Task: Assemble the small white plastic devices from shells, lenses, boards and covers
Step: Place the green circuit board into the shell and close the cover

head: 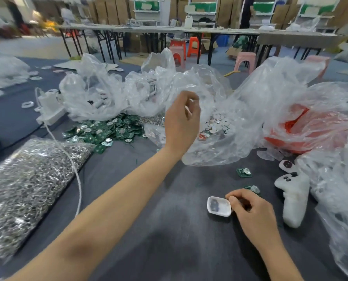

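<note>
A small white shell [218,206] lies open side up on the dark grey table [169,230]. My right hand [252,213] pinches its right edge between thumb and fingers. My left hand [182,118] is raised, arm stretched out, over an open clear bag of small pale round parts [217,123]. Its fingers are curled against the thumb and seem to pinch one small pale lens [187,109], which is mostly hidden. A heap of green boards [108,128] lies left of that hand. Two loose boards [244,172] lie near the shell, one [253,188] just behind my right hand.
A bag of metal rings [27,179] fills the left side, crossed by a white cable [75,169] from a white block [49,110]. A white controller [292,197] lies right of my right hand. Crumpled clear bags [270,94] and a red bag [303,128] crowd the back and right.
</note>
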Motion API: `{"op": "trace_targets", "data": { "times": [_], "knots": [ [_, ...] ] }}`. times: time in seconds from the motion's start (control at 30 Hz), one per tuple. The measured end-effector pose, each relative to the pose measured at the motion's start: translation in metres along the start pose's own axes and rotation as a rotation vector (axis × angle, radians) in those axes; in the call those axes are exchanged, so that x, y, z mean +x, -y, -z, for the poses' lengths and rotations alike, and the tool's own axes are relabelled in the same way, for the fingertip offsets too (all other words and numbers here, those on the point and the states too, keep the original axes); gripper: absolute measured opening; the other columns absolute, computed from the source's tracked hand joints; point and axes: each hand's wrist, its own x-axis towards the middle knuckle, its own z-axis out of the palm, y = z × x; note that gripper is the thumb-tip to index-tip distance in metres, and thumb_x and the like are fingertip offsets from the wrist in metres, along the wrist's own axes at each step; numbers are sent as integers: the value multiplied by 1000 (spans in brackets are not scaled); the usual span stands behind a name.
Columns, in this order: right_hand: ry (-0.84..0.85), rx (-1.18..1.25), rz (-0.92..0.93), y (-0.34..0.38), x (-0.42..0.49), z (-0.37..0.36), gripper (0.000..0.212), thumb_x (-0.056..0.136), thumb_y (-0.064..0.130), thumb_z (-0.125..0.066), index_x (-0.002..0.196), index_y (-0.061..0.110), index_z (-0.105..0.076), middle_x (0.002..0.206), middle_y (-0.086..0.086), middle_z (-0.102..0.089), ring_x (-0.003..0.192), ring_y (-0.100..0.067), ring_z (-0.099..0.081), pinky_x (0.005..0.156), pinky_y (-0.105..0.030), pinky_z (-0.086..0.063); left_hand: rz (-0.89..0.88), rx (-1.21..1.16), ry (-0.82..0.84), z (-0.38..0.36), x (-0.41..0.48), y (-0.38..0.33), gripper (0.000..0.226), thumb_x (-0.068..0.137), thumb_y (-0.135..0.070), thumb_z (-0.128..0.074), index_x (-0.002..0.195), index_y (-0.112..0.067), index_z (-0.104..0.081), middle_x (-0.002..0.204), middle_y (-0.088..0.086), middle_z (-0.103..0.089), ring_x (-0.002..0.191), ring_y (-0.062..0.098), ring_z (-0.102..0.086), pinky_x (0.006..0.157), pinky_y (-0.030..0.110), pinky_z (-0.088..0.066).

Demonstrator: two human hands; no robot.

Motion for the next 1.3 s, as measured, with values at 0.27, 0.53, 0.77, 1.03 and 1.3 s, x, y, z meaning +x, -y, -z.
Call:
{"op": "trace_targets", "data": {
  "times": [0.27,0.53,0.77,1.03,1.3],
  "knots": [
    [-29,-90,-25,8,6,-3,19,83,21,-68,68,33,-64,66,14,-66,68,-11,-62,68,-38,-50,382,537,277,97,-15,115,10,88,-11,-59,88,-17,-67,87,-4,-60,89,22,-61,72,24,-36],
    [-48,-44,-26,9,4,0,23,83,18,-68,65,31,-64,63,17,-65,67,-3,-62,66,-33,-48,22,602,608,66,-42,104,17,92,-17,-61,101,-4,-68,97,13,-64,94,28,-56,81,34,-40],
    [-38,-24,-24,8,6,-1,21,84,20,-67,66,31,-64,65,13,-66,68,-7,-62,69,-34,-50,583,-175,407,62,-84,49,23,96,-9,-54,77,-11,-65,58,3,-61,45,15,-60,45,20,-46],
    [-21,402,-1,19,0,4,2,83,24,-72,81,24,-70,78,10,-71,73,-4,-65,66,-13,-47,686,-564,543,17,-120,-14,9,92,2,-57,92,-4,-65,65,-2,-69,54,12,-66,53,18,-52],
    [7,631,-52,18,3,7,17,81,14,-73,97,21,-70,93,-5,-72,89,-17,-68,79,-26,-52,491,-632,481,4,-137,-19,19,88,0,-63,78,-15,-58,76,-1,-73,69,10,-70,63,18,-54]
  ]
}}
